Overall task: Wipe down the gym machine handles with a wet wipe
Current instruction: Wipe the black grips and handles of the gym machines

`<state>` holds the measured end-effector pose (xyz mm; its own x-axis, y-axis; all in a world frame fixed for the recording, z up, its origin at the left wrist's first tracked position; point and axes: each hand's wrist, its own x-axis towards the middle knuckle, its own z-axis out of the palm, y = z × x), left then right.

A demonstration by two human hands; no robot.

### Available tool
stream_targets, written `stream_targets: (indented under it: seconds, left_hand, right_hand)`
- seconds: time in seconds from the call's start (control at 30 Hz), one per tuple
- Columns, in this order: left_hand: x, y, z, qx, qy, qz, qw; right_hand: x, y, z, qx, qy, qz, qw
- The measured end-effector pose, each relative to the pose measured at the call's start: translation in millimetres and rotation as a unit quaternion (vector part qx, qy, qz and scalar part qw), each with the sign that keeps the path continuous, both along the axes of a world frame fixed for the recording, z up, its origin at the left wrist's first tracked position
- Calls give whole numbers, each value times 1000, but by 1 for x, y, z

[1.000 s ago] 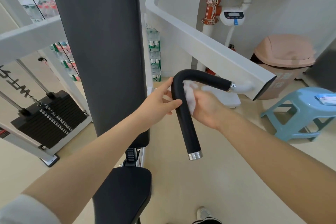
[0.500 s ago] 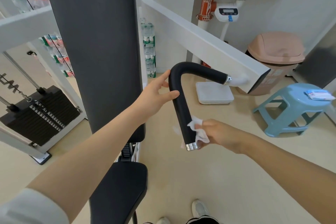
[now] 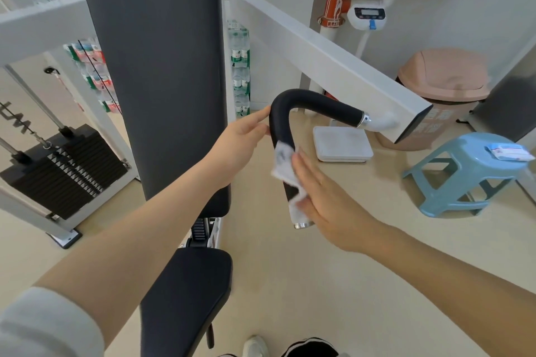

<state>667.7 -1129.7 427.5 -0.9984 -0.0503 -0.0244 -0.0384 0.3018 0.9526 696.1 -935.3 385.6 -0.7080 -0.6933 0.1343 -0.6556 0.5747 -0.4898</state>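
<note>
I press the wet wipe (image 3: 285, 166) flat on the black handle (image 3: 282, 136) with my open right hand (image 3: 327, 197), so I should rub every side while my open left hand (image 3: 240, 142) steadies the bend.

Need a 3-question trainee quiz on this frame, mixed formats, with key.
1. True or false: the right hand presses the wet wipe against the lower straight part of the black handle with straight fingers.
2. Which part of the handle does the left hand touch? A) the chrome end cap B) the bend C) the joint at the white arm
3. Fill in: the packet lies on the blue ____.

Key: 1 true; 2 B; 3 stool.
</note>
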Motion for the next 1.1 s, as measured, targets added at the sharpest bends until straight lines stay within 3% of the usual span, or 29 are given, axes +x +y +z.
stream_targets:
  seconds: [0.07,0.13,0.27,0.43,0.57,0.77,1.0,1.1]
  left_hand:
    - [-1,0,-4,2,0,7,1000]
    - [-1,2,-6,23,1,17,1000]
    - [-1,5,-4,69,-3,45,997]
    - [-4,-3,-3,86,-30,42,995]
    - [-4,-3,-1,74,-45,51,995]
    - [-12,6,7,81,-63,106,989]
    - [-13,8,8,71,-83,131,985]
    - [-14,10,18,46,-87,132,986]
  right_hand:
    - [-5,17,-7,97,171,87,977]
    - [-27,17,0,152,242,167,944]
    - [-52,-7,18,150,308,172,923]
    - [-55,1,22,185,346,303,868]
    - [-110,-11,39,161,381,158,897]
    - [-136,-11,58,147,361,34,920]
    - [-136,-19,55,180,356,177,900]
    - [-155,-18,68,193,240,99,946]
